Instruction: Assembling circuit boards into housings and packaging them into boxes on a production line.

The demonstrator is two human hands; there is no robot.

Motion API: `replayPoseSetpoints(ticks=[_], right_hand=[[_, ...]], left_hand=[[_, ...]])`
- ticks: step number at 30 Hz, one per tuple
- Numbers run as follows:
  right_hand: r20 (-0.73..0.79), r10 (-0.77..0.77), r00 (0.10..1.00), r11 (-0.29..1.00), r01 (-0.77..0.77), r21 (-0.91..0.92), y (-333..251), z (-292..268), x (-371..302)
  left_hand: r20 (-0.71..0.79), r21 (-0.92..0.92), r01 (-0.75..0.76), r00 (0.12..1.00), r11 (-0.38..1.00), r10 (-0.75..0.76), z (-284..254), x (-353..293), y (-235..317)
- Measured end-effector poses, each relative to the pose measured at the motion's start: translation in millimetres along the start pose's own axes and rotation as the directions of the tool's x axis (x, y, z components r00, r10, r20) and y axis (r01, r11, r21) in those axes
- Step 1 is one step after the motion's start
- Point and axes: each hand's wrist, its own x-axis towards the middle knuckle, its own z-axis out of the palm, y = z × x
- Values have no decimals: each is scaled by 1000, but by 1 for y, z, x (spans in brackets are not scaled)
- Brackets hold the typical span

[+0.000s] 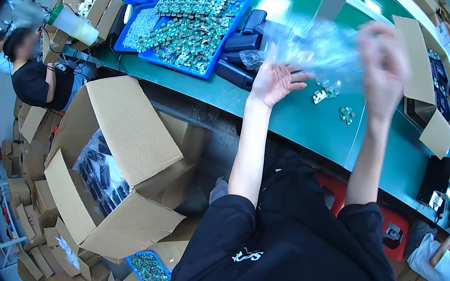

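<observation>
Clr plastic bag btwn L hand & R hand.

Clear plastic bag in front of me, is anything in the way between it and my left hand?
Nothing visible stands between the clear plastic bag and your left hand, which is open by the bag's left end. Your right hand, blurred, holds the bag.

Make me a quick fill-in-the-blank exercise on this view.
The person's bare left hand is ____, not clenched.
The person's bare right hand, holding crumpled clear plastic, looks ____, not sharp.
The large rectangular plastic tray heaped with small green circuit boards is ____ in colour.
The open brown cardboard box with dark, plastic-wrapped objects sits to the person's ____.

Missing words: open; blurred; blue; left.
</observation>
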Motion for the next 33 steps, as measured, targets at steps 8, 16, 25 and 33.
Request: replayPoseSetpoints(ticks=[8,16,25,33], right_hand=[[403,294,867,946,-203,-253,30,38,-65],[-27,355,935,930,-355,-95,31,12,-63],[-166,191,967,975,-168,145,-19,-26,-124],[782,-166,601,963,-71,259,-66,64,-244]], left_hand=[[-3,-222,-70,997,973,72,-17,9,-27],[-335,611,92,930,786,151,7,-28,-23],[-219,617,12,963,787,157,72,-64,-89],[-453,880,-210,-98,427,886,49,-246,-191]])
